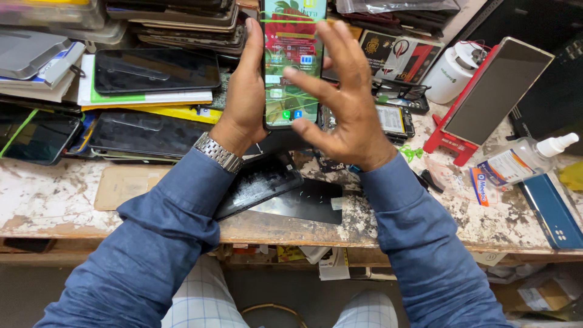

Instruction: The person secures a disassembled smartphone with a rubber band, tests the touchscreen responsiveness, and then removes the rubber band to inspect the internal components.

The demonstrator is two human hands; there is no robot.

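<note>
Head view, looking down at a cluttered, paint-worn bench [54, 200]. Upper centre of the frame: lit smartphone [291, 61] held upright above the bench, screen glowing red and green with icon rows. Left hand [246, 91] wrapped around the phone's left edge, grip closed on it, metal watch [217, 152] at the wrist. Right hand [343, 97] just right of the phone, fingers spread and curled, index fingertip [290, 71] touching the screen. Blue sleeves on both arms. Below the hands, lying flat: cracked dark phone panel [261, 182] beside a black sheet [306, 203]. Left of the frame: several dark phones and stacked cases. Right of the frame: another phone [495, 91] propped in a red stand [446, 143], white jar [452, 73], clear pump bottle [522, 158].
</note>
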